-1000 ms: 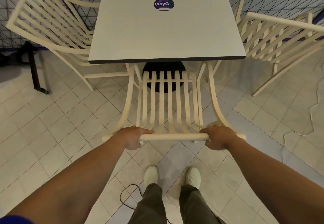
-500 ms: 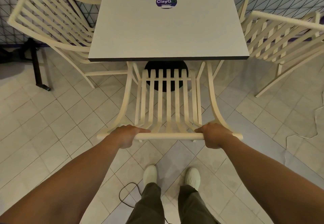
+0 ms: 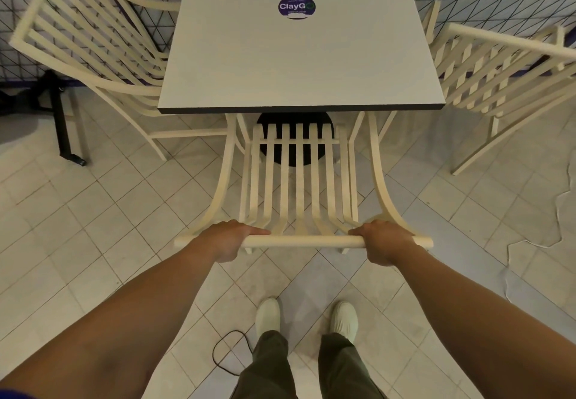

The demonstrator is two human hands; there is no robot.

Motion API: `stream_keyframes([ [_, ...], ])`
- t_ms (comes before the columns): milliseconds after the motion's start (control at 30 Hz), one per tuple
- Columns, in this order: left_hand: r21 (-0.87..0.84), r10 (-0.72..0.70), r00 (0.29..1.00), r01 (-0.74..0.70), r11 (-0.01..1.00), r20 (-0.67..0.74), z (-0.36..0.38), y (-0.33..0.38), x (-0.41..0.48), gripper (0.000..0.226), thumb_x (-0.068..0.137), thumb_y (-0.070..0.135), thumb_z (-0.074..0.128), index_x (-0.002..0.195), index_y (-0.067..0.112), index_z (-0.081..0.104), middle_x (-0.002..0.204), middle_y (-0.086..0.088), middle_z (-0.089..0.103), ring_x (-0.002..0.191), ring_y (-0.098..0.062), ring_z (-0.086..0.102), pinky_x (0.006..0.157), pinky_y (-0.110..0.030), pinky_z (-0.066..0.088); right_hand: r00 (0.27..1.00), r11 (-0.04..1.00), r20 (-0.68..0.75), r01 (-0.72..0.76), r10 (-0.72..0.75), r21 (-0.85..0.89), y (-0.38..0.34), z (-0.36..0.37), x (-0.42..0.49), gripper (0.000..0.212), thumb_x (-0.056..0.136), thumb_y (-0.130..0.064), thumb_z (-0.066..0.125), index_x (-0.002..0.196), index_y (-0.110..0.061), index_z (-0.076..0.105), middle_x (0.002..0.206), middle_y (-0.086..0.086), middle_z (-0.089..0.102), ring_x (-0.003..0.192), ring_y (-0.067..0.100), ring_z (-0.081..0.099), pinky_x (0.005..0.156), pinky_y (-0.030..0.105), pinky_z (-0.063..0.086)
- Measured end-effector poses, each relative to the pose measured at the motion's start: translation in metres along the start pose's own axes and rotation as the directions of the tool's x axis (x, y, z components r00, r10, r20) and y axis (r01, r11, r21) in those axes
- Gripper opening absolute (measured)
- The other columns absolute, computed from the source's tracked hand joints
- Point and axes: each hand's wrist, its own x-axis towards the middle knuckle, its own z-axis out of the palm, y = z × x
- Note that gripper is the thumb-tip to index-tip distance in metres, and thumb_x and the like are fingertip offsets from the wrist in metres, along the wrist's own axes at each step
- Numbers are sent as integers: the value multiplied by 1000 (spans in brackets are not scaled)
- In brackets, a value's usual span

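A cream slatted chair (image 3: 299, 180) stands right in front of me, its seat partly tucked under a grey square table (image 3: 296, 61). My left hand (image 3: 227, 239) grips the left part of the chair's top rail, fingers curled round it. My right hand (image 3: 385, 241) grips the right part of the same rail. Both arms are stretched forward. The front of the seat is hidden under the tabletop.
Two more cream slatted chairs flank the table, one at the left (image 3: 87, 40), one at the right (image 3: 505, 68). The table's black round base (image 3: 296, 149) shows through the slats. A black cable (image 3: 224, 352) lies by my feet, a white cable (image 3: 530, 242) at the right.
The chair has slid a little forward, further under the table. Both hands keep the same grip on the top rail and moved with it.
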Motion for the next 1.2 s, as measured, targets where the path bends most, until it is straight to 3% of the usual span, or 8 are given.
stream_keyframes([
  [300, -9, 3, 1000, -3, 1000, -6, -3, 0, 9, 87, 89, -1, 51, 137, 69, 29, 87, 15, 44, 64, -9, 50, 48, -25, 33, 1000, 1000, -10, 10, -10, 16, 11, -2, 7, 53, 80, -12, 65, 122, -44, 59, 95, -10, 59, 81, 12, 56, 77, 31, 48],
  [1200, 6, 1, 1000, -1, 1000, -20, 4, 2, 1, 95, 86, -8, 52, 139, 67, 28, 90, 9, 45, 65, -9, 49, 50, -24, 33, 1000, 999, 5, -23, 23, -24, 3, -5, 2, 57, 80, -13, 67, 128, -43, 56, 97, -9, 57, 84, 14, 56, 80, 33, 51],
])
